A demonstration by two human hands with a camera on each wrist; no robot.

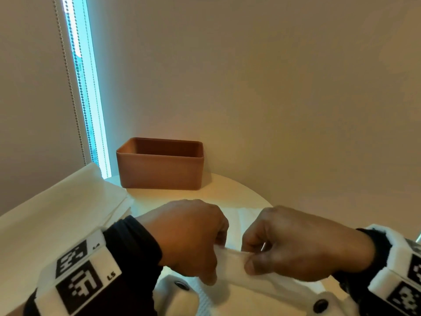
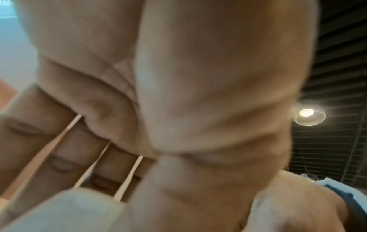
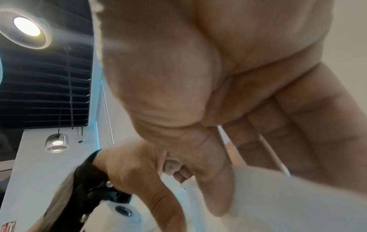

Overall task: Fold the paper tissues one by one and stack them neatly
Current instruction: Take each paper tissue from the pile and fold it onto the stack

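Note:
A white paper tissue [image 1: 230, 267] is held up over the round table between both hands. My left hand [image 1: 193, 238] pinches its left end with curled fingers. My right hand [image 1: 293, 242] pinches the right end, thumb on the folded top edge. In the left wrist view the tissue [image 2: 65, 210] shows blurred below my curled left fingers [image 2: 59, 155]. The right wrist view shows the tissue [image 3: 278, 196] under my right thumb, with my left hand [image 3: 135, 169] close beside it. A pile of flat tissues [image 1: 57, 208] lies at the left of the table.
A brown open box [image 1: 160, 165] stands at the back of the white table [image 1: 227, 192], close to the wall. A bead chain and window strip run down at the far left. A white buttoned garment fills the bottom edge below the hands.

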